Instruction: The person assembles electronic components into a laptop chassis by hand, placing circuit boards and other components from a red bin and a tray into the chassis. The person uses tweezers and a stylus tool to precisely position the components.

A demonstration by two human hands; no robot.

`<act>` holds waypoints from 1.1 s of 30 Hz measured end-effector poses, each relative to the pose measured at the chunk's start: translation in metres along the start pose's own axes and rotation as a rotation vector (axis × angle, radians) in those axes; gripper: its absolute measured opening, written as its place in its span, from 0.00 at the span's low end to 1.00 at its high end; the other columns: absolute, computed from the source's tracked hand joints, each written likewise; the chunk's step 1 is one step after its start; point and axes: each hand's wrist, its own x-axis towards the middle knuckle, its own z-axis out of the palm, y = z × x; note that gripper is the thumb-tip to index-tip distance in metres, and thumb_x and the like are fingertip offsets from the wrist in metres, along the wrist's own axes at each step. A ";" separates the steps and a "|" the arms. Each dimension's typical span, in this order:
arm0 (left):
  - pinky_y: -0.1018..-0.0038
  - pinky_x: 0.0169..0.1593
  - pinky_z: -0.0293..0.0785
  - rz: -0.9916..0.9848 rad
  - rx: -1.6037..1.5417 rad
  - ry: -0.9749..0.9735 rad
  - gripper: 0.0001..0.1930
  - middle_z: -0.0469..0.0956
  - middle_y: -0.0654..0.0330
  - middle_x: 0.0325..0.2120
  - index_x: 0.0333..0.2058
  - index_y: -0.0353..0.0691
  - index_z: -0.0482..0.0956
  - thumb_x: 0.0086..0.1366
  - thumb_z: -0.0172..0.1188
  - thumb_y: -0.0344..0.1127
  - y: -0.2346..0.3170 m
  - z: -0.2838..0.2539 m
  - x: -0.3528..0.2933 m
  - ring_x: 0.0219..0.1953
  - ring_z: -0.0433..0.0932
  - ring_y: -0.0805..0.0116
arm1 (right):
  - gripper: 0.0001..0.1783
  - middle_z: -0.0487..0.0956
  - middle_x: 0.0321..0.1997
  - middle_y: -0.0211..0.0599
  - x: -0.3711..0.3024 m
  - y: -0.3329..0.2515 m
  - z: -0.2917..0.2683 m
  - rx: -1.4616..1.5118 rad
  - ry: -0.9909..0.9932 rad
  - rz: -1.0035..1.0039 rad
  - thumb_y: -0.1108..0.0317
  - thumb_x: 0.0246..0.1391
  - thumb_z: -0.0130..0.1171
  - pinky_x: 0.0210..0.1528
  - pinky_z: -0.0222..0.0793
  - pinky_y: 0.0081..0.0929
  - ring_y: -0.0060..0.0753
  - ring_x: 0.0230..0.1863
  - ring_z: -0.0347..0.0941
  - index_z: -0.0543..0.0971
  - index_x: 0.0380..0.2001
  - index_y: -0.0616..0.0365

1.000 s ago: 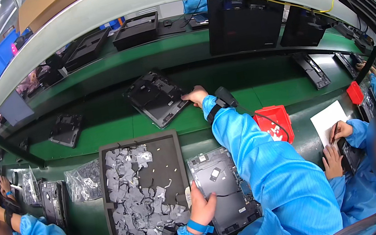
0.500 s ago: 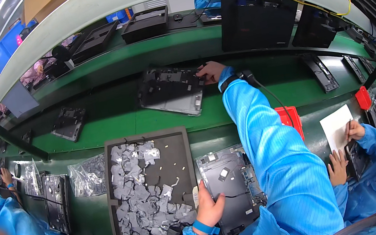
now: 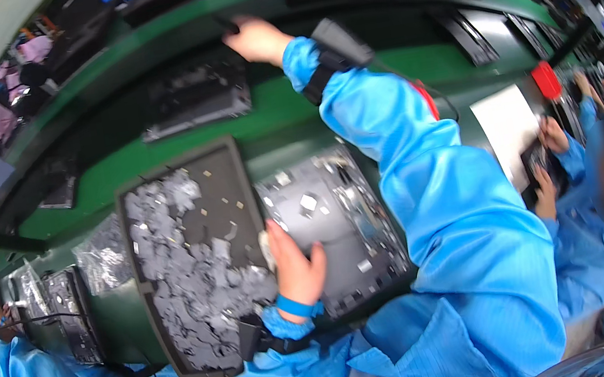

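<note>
An opened laptop-like chassis (image 3: 316,226), grey with a circuit board along its right side, lies in front of me. My left hand (image 3: 297,266) rests along its left edge, thumb and fingers apart. Out at full reach, my right hand (image 3: 257,41) is closed at its fingertips around a small dark thing (image 3: 226,25), too blurred to name. Just nearer to me than that hand lies a dark, flat device shell (image 3: 199,98) on the green surface, apart from the fingers.
A dark tray (image 3: 243,190) heaped with grey torn-looking pieces (image 3: 195,284) sits left of the chassis. Clear plastic bags (image 3: 102,256) and another dark device (image 3: 72,316) lie further left. To the right are a white sheet (image 3: 506,132), a red bin (image 3: 546,80) and a co-worker's hands (image 3: 547,189).
My right hand has left the dark device shell and moved up and left beyond it. My left hand stays at the chassis. The whole view has shifted and tilted.
</note>
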 end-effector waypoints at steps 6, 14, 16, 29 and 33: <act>0.61 0.53 0.61 0.413 0.203 0.005 0.17 0.69 0.50 0.44 0.41 0.37 0.75 0.48 0.54 0.22 0.043 -0.013 0.004 0.49 0.65 0.48 | 0.08 0.68 0.18 0.24 -0.194 -0.081 -0.155 0.172 -0.150 0.100 0.66 0.50 0.54 0.20 0.60 0.19 0.17 0.20 0.65 0.73 0.26 0.60; 0.69 0.40 0.69 0.664 0.137 -0.382 0.09 0.73 0.60 0.27 0.29 0.38 0.80 0.45 0.59 0.23 0.061 0.036 -0.002 0.35 0.70 0.59 | 0.11 0.72 0.20 0.39 -0.423 -0.037 -0.136 0.356 -0.063 0.613 0.67 0.48 0.57 0.25 0.61 0.24 0.23 0.21 0.64 0.74 0.27 0.67; 0.69 0.39 0.69 0.692 0.151 -0.391 0.10 0.73 0.60 0.27 0.29 0.39 0.80 0.43 0.61 0.23 0.060 0.043 -0.004 0.34 0.70 0.59 | 0.10 0.72 0.21 0.36 -0.442 -0.035 -0.133 0.389 -0.028 0.629 0.68 0.48 0.57 0.24 0.61 0.21 0.21 0.22 0.65 0.75 0.27 0.66; 0.69 0.31 0.72 0.647 0.106 -0.278 0.06 0.77 0.58 0.22 0.23 0.38 0.78 0.42 0.63 0.26 0.060 0.044 -0.012 0.26 0.75 0.59 | 0.05 0.71 0.24 0.31 -0.417 -0.039 -0.108 0.090 -0.030 -0.012 0.69 0.38 0.61 0.23 0.66 0.32 0.39 0.23 0.71 0.75 0.21 0.54; 0.74 0.30 0.72 0.403 -0.059 -0.346 0.06 0.77 0.56 0.23 0.26 0.34 0.79 0.45 0.62 0.21 0.056 0.044 -0.013 0.25 0.76 0.63 | 0.04 0.71 0.24 0.32 -0.414 -0.037 -0.109 0.093 -0.022 -0.062 0.69 0.40 0.60 0.22 0.66 0.32 0.39 0.23 0.71 0.75 0.21 0.53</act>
